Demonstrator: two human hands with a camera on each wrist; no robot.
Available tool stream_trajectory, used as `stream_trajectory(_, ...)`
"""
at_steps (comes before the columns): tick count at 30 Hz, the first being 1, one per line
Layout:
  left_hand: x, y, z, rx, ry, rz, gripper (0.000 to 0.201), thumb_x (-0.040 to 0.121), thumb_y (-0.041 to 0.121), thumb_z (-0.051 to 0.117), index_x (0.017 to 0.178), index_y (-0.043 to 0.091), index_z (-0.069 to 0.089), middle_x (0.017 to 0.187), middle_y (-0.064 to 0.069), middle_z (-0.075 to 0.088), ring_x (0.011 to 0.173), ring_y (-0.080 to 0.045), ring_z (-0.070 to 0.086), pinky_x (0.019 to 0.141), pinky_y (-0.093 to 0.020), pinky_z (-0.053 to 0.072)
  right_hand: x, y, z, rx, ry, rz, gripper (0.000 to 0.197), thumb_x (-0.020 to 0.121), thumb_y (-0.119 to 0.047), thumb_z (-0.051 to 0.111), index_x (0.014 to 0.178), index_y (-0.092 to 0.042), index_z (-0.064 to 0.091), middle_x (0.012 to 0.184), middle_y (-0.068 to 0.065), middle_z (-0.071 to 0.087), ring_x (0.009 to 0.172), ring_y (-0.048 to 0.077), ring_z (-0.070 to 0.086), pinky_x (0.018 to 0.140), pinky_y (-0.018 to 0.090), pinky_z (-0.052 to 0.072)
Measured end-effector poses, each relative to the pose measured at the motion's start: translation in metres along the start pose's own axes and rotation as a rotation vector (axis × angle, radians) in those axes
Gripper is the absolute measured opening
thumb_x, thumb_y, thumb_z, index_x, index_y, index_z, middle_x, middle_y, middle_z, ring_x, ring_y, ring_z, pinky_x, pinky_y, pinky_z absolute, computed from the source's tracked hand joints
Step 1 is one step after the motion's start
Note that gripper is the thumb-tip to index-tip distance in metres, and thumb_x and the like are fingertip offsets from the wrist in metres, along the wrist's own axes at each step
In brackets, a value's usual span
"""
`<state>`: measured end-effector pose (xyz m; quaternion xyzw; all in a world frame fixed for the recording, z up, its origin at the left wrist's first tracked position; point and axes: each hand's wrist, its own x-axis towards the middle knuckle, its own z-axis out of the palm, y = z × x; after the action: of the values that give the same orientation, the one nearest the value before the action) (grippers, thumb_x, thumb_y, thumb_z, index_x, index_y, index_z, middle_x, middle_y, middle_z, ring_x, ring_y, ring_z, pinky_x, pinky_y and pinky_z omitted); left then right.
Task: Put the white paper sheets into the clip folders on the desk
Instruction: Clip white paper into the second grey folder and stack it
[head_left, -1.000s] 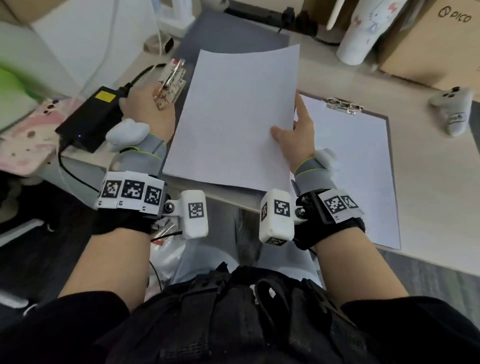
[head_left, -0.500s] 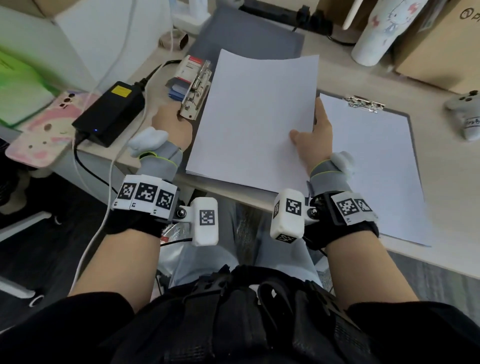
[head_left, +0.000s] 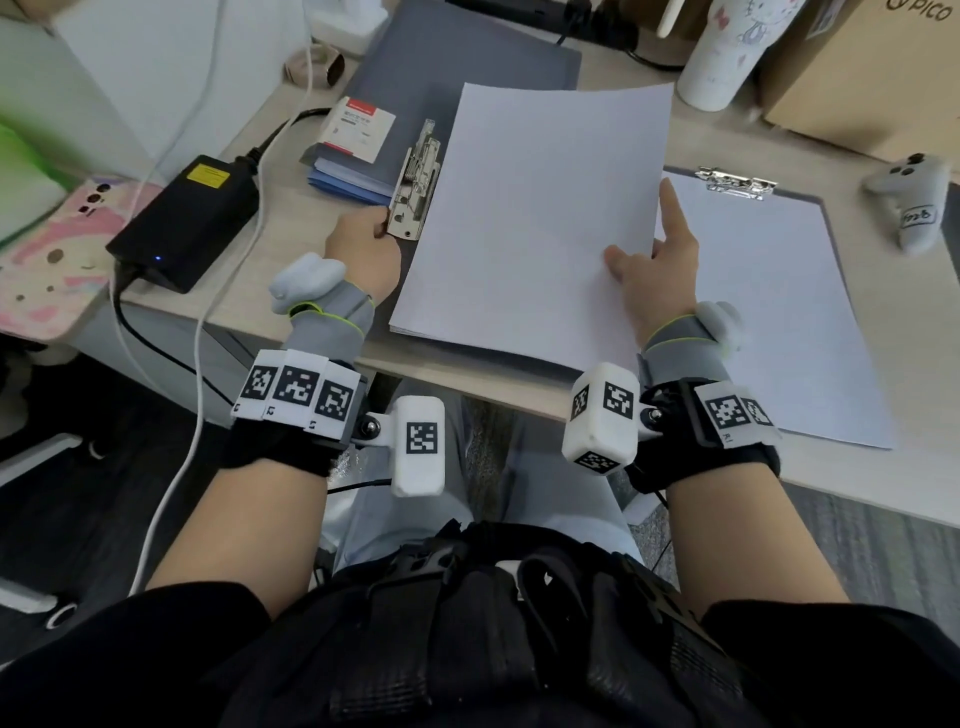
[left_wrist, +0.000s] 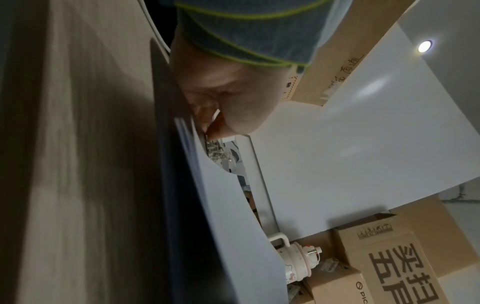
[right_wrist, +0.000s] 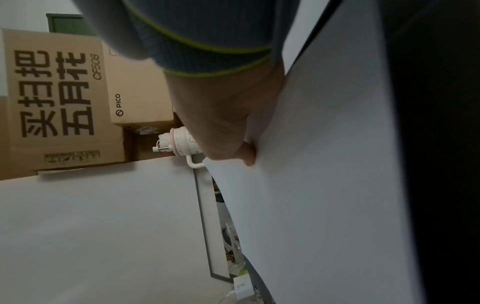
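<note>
1. Head view: left hand (head_left: 363, 249) pinches the near end of the metal clip (head_left: 415, 195) of the grey clip folder (head_left: 467, 57), which lies at the desk's (head_left: 649, 415) front-left. The clip lever looks raised, though I cannot tell how far.
2. Head view: right hand (head_left: 657, 270) holds the right edge of the white paper sheets (head_left: 535, 223), thumb on top, index finger straight along the edge. The stack lies over the folder, its left edge just beside the clip. A second clipboard (head_left: 769, 291) at the desk's right already carries paper.
3. Left wrist view: fingertips (left_wrist: 215, 127) are curled tight on the clip hardware, with the sheet edge alongside.
4. Right wrist view: thumb (right_wrist: 248, 154) presses on the sheet face; the fingers beneath are hidden.
5. Judgement: the step in hand is seating the sheets under the open clip. The next move calls for sliding the stack left beneath the lever, squaring its edges, then letting the clip down.
</note>
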<state>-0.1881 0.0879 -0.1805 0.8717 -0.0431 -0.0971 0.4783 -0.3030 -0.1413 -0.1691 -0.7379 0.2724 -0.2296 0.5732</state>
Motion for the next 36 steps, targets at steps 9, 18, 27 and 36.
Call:
stream_trajectory(9, 0.002, 0.000, -0.007, -0.054, 0.032, 0.071, 0.040, 0.085, -0.003, 0.039, 0.111, 0.007, 0.067, 0.107, -0.024, 0.067, 0.083, -0.024, 0.047, 0.080, -0.025, 0.037, 0.001, -0.002, 0.008, 0.034, -0.004, 0.029, 0.083, 0.069, 0.005, 0.052, 0.145, -0.021, 0.033, 0.129, -0.001, 0.059, 0.114, 0.028, 0.060, 0.095, 0.036, 0.052)
stream_trajectory(18, 0.005, -0.003, -0.005, -0.069, 0.011, 0.075, 0.045, 0.076, 0.013, 0.036, 0.107, 0.005, 0.068, 0.086, -0.006, 0.053, 0.084, -0.018, 0.039, 0.079, -0.025, 0.034, 0.002, 0.002, 0.005, 0.052, -0.019, 0.036, 0.076, 0.074, 0.013, 0.050, 0.140, -0.024, 0.038, 0.122, 0.004, 0.064, 0.095, 0.018, 0.060, 0.068, 0.017, 0.052)
stream_trajectory(27, 0.001, -0.002, -0.007, -0.045, -0.029, 0.095, 0.028, 0.076, 0.020, 0.040, 0.088, 0.016, 0.065, 0.078, -0.007, 0.051, 0.078, -0.018, 0.035, 0.073, -0.025, 0.031, 0.003, 0.000, 0.019, 0.041, -0.062, 0.054, 0.083, 0.064, 0.000, 0.052, 0.144, -0.015, 0.036, 0.136, 0.001, 0.055, 0.122, 0.020, 0.056, 0.092, 0.028, 0.053)
stream_trajectory(36, -0.004, -0.001, -0.008, 0.011, -0.038, 0.065, 0.023, 0.071, 0.016, 0.046, 0.084, 0.024, 0.062, 0.079, -0.006, 0.060, 0.076, -0.018, 0.046, 0.077, -0.025, 0.039, 0.002, 0.002, 0.027, -0.213, -0.048, 0.050, 0.086, 0.073, -0.005, 0.058, 0.150, -0.019, 0.022, 0.146, -0.001, 0.045, 0.131, 0.021, 0.046, 0.109, 0.037, 0.039)
